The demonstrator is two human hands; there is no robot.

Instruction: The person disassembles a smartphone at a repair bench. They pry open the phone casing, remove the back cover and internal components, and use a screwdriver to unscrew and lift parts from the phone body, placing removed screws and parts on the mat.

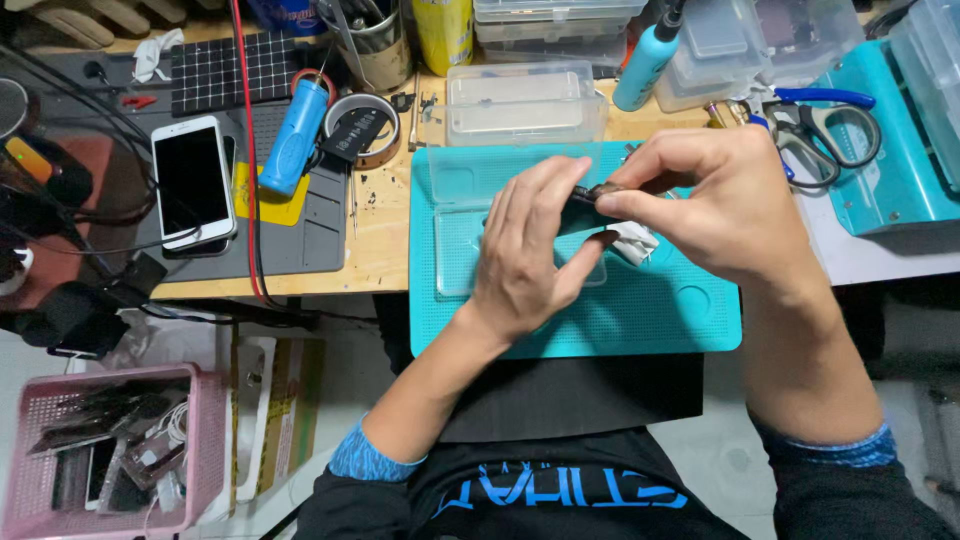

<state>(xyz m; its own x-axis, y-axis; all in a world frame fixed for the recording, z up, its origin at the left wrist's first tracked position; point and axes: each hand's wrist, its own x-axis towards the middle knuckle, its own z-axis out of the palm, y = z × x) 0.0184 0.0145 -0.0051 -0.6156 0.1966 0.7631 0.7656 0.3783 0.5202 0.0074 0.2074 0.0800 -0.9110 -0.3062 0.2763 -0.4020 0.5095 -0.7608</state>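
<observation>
A: Head view: both hands meet over the teal work mat (640, 320). The left hand (525, 255) and right hand (715, 205) pinch a small dark flat part (592, 194) between fingertips, one at each end.

B: How would it handle?

A: Light, thin, probably fragile; best held by its edges. A white wipe (634, 242) sits tucked just under the right fingers.

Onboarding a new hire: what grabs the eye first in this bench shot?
Both hands meet mid-frame over the teal mat: the left hand and right hand pinch a small dark part between them. Left of them, a white phone lies on a grey mat, and a pink basket sits lower left.
</observation>
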